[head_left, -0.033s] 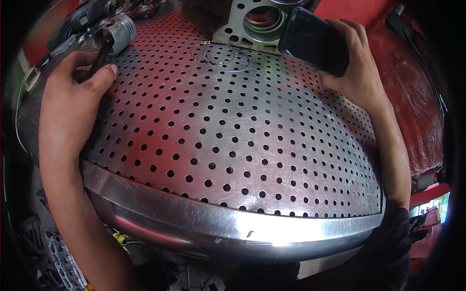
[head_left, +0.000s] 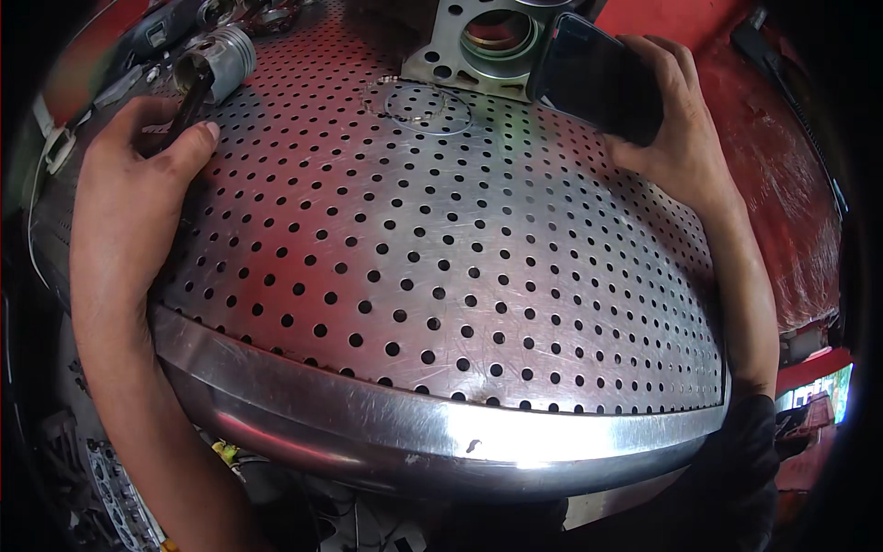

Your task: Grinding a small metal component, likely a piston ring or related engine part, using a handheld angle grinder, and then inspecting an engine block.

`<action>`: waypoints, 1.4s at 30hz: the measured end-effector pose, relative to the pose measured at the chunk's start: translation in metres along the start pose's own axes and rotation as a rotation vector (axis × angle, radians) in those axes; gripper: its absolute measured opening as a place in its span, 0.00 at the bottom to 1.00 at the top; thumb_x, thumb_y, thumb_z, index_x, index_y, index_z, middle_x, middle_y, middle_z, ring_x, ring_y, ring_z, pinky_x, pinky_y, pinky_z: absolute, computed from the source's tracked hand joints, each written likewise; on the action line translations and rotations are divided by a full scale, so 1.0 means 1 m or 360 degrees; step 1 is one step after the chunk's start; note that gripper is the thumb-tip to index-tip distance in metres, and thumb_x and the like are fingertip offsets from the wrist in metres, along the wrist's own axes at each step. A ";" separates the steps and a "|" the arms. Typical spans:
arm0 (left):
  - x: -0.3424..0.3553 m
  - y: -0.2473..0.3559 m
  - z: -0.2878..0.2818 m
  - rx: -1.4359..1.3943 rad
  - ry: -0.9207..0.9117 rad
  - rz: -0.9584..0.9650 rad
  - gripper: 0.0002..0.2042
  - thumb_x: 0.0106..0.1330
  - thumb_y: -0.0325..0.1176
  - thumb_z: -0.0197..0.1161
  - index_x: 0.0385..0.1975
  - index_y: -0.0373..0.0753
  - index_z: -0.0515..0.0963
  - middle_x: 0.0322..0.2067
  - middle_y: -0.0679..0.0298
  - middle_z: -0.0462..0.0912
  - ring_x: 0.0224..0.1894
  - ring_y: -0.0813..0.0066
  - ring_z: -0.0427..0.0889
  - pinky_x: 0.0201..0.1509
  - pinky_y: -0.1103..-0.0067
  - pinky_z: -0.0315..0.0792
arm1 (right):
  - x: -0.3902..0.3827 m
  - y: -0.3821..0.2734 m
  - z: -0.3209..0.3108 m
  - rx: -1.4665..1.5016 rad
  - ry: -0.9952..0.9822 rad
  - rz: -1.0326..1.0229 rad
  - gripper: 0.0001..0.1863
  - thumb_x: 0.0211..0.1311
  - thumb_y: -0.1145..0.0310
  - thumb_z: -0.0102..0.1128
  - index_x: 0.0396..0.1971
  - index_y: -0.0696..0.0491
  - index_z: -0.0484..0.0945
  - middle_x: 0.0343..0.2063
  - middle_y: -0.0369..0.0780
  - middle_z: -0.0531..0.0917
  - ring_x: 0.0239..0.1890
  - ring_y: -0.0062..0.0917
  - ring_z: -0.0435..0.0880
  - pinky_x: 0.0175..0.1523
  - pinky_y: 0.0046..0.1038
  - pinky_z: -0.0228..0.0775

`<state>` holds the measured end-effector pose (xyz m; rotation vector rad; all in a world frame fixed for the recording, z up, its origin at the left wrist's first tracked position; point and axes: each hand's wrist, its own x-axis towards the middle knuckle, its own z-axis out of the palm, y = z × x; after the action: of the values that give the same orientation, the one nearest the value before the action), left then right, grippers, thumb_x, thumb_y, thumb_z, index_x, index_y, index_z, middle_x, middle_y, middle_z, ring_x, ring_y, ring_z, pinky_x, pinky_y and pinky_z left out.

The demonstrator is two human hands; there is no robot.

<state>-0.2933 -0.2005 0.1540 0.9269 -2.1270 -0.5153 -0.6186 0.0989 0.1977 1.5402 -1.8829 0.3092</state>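
My left hand (head_left: 133, 202) is closed around the dark connecting rod (head_left: 190, 106) of a silver piston (head_left: 230, 64) at the far left. The piston's grooved crown points up and away from me, with its open skirt towards my fingers. On the right, my right hand (head_left: 685, 133) grips a black smartphone (head_left: 593, 78), tilted, its dark screen facing me. Just left of the phone stands a metal engine block (head_left: 448, 41) with a round cylinder bore. Between my hands, two thin rings overlap on the tabletop: a smooth ring (head_left: 448, 134) and a wavy ring (head_left: 370, 103).
Under everything is a perforated metal tabletop (head_left: 414, 230) with a rounded steel front edge (head_left: 368, 405). Other metal parts (head_left: 276, 17) lie at the back left beside a dark case (head_left: 152, 37). A red plastic-wrapped surface (head_left: 777, 193) runs along the right. Engine parts (head_left: 115, 488) sit below at left.
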 end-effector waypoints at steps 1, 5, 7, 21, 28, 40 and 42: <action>-0.001 0.000 -0.001 -0.0002 -0.0019 0.0003 0.30 0.64 0.45 0.73 0.59 0.27 0.81 0.41 0.48 0.91 0.44 0.63 0.90 0.55 0.71 0.79 | 0.000 -0.001 0.000 0.0004 -0.0003 -0.0001 0.52 0.41 0.74 0.79 0.73 0.52 0.69 0.64 0.45 0.73 0.68 0.42 0.78 0.72 0.41 0.74; -0.003 0.001 0.000 0.0062 0.0061 -0.0013 0.31 0.64 0.46 0.73 0.60 0.27 0.81 0.41 0.48 0.90 0.45 0.62 0.90 0.55 0.71 0.79 | -0.002 0.000 0.004 0.0140 -0.0036 0.0022 0.50 0.42 0.73 0.80 0.72 0.54 0.70 0.61 0.45 0.76 0.66 0.43 0.80 0.70 0.41 0.76; -0.002 0.001 -0.001 0.0020 0.0018 -0.0013 0.32 0.64 0.47 0.73 0.61 0.27 0.81 0.42 0.47 0.90 0.45 0.61 0.90 0.56 0.71 0.79 | -0.004 0.002 0.001 0.0108 -0.0021 0.0019 0.50 0.42 0.73 0.81 0.71 0.52 0.70 0.60 0.45 0.78 0.65 0.45 0.81 0.68 0.42 0.78; -0.006 0.000 -0.001 0.0160 0.0052 -0.0093 0.33 0.66 0.50 0.72 0.62 0.28 0.79 0.44 0.51 0.90 0.48 0.65 0.88 0.60 0.74 0.76 | 0.003 -0.027 -0.008 -0.0213 -0.0237 0.0300 0.42 0.54 0.58 0.81 0.69 0.49 0.72 0.55 0.48 0.75 0.59 0.35 0.81 0.63 0.37 0.76; -0.011 0.013 -0.001 0.0190 0.0094 -0.0056 0.36 0.64 0.52 0.72 0.63 0.26 0.79 0.45 0.52 0.90 0.50 0.66 0.87 0.61 0.74 0.75 | -0.007 -0.003 0.017 -0.0080 0.0018 0.0118 0.50 0.45 0.69 0.82 0.73 0.55 0.70 0.63 0.46 0.76 0.68 0.43 0.79 0.72 0.41 0.74; 0.005 -0.034 0.000 0.0154 0.0199 0.0097 0.39 0.70 0.59 0.68 0.70 0.32 0.75 0.59 0.49 0.84 0.68 0.57 0.80 0.75 0.67 0.67 | -0.003 -0.003 0.024 -0.0270 -0.0051 0.0120 0.47 0.48 0.69 0.80 0.72 0.57 0.71 0.64 0.46 0.77 0.66 0.44 0.82 0.69 0.41 0.77; 0.005 -0.034 -0.004 0.0170 0.0178 0.0071 0.40 0.70 0.59 0.67 0.71 0.32 0.75 0.59 0.49 0.84 0.67 0.56 0.80 0.75 0.65 0.66 | -0.003 -0.003 0.024 -0.0261 -0.0040 0.0091 0.47 0.47 0.69 0.80 0.72 0.56 0.71 0.64 0.46 0.77 0.66 0.44 0.82 0.69 0.41 0.77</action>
<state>-0.2777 -0.2270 0.1385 0.9429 -2.0851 -0.3227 -0.6242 0.0868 0.1773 1.3890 -1.9238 0.1565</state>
